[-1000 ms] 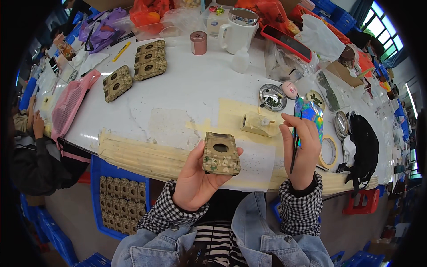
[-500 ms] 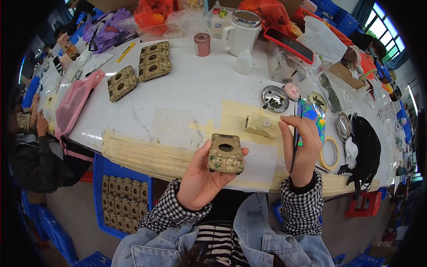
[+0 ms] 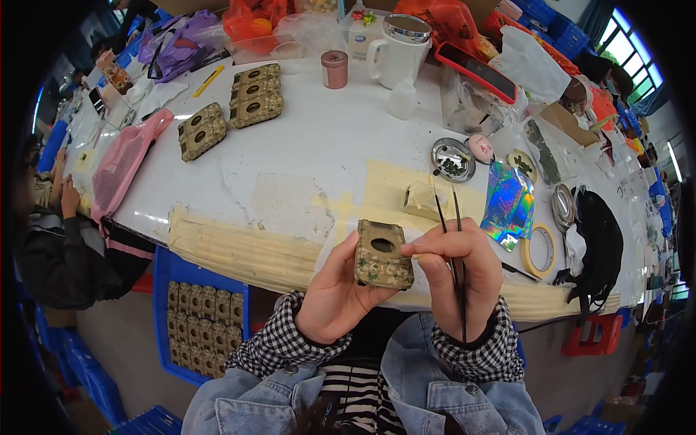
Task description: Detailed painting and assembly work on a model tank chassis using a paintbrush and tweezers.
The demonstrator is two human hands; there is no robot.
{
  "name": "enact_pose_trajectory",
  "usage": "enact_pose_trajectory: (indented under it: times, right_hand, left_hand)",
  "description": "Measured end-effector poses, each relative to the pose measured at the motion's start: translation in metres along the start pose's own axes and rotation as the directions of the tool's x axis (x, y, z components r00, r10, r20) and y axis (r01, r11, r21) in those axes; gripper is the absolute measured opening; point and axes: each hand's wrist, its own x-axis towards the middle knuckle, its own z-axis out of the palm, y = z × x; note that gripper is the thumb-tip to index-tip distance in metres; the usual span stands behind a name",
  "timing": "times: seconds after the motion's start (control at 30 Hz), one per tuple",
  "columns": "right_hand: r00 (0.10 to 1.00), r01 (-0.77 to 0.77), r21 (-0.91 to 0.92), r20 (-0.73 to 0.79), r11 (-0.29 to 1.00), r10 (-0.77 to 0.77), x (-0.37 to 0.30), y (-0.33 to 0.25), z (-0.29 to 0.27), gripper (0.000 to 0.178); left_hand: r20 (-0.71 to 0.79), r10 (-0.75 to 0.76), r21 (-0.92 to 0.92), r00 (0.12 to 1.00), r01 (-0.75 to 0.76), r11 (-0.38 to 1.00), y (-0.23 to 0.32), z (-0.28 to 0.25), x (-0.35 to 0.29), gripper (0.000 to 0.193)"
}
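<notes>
My left hand [image 3: 330, 301] holds a small camouflage-patterned housing [image 3: 384, 270] with an oval hole in its upper face. Close against its right edge is my right hand [image 3: 471, 268], thumb and forefinger pinched on a thin stick whose tip is too fine to make out. The same hand keeps black tweezers [image 3: 460, 293] between its fingers, their points apart and aimed away from me. Just beyond lies a block wrapped in cream tape [image 3: 422, 199]. A round metal dish [image 3: 453, 161] of small dark green pieces sits farther back.
More camouflage housings [image 3: 255, 98] stand at the back left. A blue crate [image 3: 165, 362] of similar housings is below the table's left edge. To the right lie shiny holographic pouches [image 3: 507, 203], a tape roll [image 3: 538, 250] and a black bag [image 3: 602, 235]. A white mug [image 3: 399, 58] stands behind.
My right hand has come left and nearer, from the tape-wrapped block to the housing, bringing the thin stick and tweezers along. The left hand and housing have shifted slightly right.
</notes>
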Motion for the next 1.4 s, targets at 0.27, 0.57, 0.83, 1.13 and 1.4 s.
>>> enact_pose_trajectory:
  times: [0.27, 0.57, 0.83, 1.13, 1.4]
  right_hand:
    - [1.000, -0.029, 0.012, -0.004, 1.000, 0.029, -0.002, 0.003, 0.002, 0.012]
    - [1.000, -0.013, -0.012, -0.004, 1.000, 0.013, -0.002, 0.004, 0.003, 0.013]
    - [1.000, -0.030, 0.001, -0.008, 1.000, 0.030, -0.002, 0.005, 0.003, 0.013]
    - [0.984, -0.179, 0.197, 0.030, 0.964, 0.177, -0.004, 0.008, 0.003, 0.007]
    - [0.989, -0.119, 0.035, -0.084, 0.992, 0.121, 0.000, 0.013, -0.014, 0.004]
  left_hand:
    - [-0.009, -0.003, -0.007, 1.000, 0.003, 1.000, -0.001, 0.000, 0.000, 0.046]
    - [-0.008, -0.002, 0.004, 1.000, 0.002, 1.000, -0.001, -0.002, 0.001, 0.047]
    - [-0.022, -0.004, 0.013, 1.000, 0.004, 1.000, -0.002, -0.002, 0.001, 0.046]
    - [0.033, 0.005, -0.040, 0.999, -0.004, 0.999, -0.001, -0.008, 0.000, 0.047]
    - [0.007, 0.007, 0.022, 1.000, -0.007, 1.000, 0.001, -0.001, 0.000, 0.051]
